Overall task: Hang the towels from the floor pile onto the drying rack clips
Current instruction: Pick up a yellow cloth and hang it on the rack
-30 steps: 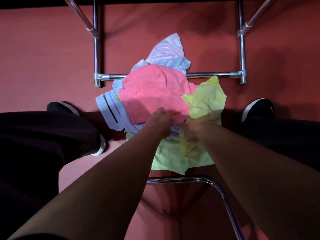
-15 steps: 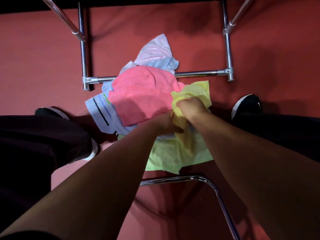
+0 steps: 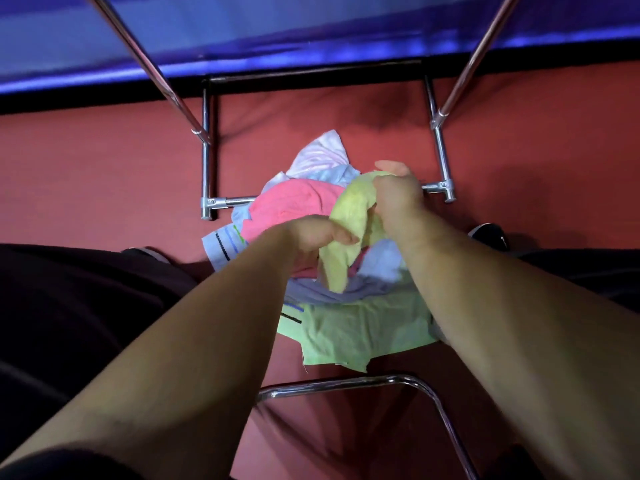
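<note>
A pile of towels lies on the red floor between my feet: a pink towel (image 3: 287, 206), a white striped one (image 3: 221, 245), pale blue and white ones (image 3: 320, 157) behind, and a light green one (image 3: 363, 327) nearest me. Above the pile hangs a yellow towel (image 3: 349, 220), lifted off it. My right hand (image 3: 398, 199) grips its upper end. My left hand (image 3: 318, 235) pinches it lower down, at its left edge. The rack's clips are out of view.
The chrome drying rack's base bars (image 3: 225, 202) frame the pile at the back, with slanted legs (image 3: 460, 84) rising left and right. Another chrome bar (image 3: 346, 384) curves across the floor near me. My shoes (image 3: 491, 235) stand either side. A blue surface (image 3: 311, 26) fills the top.
Both hands have risen with the yellow towel, pulling it up off the pile. The camera has tilted up, bringing the blue surface and more of the rack legs into view.
</note>
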`<state>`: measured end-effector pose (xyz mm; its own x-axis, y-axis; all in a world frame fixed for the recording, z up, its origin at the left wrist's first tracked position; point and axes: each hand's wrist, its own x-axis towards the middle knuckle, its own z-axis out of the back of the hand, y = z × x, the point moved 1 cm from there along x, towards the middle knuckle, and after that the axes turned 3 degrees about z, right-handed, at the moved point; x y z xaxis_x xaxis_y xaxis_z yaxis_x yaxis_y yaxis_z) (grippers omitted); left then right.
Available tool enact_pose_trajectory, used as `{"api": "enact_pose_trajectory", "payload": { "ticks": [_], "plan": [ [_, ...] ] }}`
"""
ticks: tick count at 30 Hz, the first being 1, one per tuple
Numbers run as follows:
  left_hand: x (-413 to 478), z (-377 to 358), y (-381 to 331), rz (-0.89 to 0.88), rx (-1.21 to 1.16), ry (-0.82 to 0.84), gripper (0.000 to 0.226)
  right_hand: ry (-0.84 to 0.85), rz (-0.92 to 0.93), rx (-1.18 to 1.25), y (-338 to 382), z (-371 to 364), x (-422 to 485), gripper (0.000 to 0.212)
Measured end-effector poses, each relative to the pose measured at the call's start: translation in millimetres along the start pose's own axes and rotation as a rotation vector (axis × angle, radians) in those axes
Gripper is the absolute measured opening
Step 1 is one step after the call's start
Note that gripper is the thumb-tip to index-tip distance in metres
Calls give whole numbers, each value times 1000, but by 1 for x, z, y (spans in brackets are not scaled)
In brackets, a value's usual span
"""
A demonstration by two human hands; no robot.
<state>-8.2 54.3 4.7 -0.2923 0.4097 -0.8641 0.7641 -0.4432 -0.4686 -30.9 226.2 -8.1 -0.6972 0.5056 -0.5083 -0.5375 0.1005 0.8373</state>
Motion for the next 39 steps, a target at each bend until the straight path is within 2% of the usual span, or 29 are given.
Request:
{"api": "enact_pose_trajectory", "payload": {
  "ticks": [4, 7, 10, 13, 16, 18, 21, 23, 26, 28, 33, 35, 39],
  "plan": [
    [-40, 6, -29, -186, -5, -144, 20, -55, 36, 175, 42, 14, -24, 44],
    [-81, 1, -55, -251, -60, -128, 9, -101, 5, 301, 82, 28, -34, 41],
    [-123, -5, -85, -332, -73, -185, 12, -45, 37, 246, 118, 36, -46, 40],
    [-166, -14, -114, -403, -95, -183, 29, 32, 73, 107, 163, 44, -83, 33],
    [-216, -25, -138, -524, -179, -164, 13, 95, 48, 286, 203, 50, -121, 35],
    [-245, -32, -152, -593, -239, -133, 14, 162, 40, 315, 218, 47, -143, 41],
    [-276, -42, -166, -663, -261, -102, 26, 237, 155, 219, 238, 45, -172, 54],
    [-289, -47, -170, -717, -231, -67, 35, 255, 234, 156, 242, 46, -189, 53],
    [-294, -47, -166, -763, -215, -17, 37, 360, 384, 95, 228, 47, -212, 52],
    [-289, -42, -159, -755, -269, -37, 33, 387, 462, 51, 214, 49, -220, 45],
    [-277, -30, -131, -716, -356, -12, 28, 225, 665, -355, 204, 52, -217, 14],
    [-276, -26, -123, -695, -416, 16, 24, 203, 686, -447, 201, 51, -210, 6],
    [-281, -19, -125, -779, -531, 137, 33, 229, 576, -332, 204, 44, -204, 25]
  ]
}}
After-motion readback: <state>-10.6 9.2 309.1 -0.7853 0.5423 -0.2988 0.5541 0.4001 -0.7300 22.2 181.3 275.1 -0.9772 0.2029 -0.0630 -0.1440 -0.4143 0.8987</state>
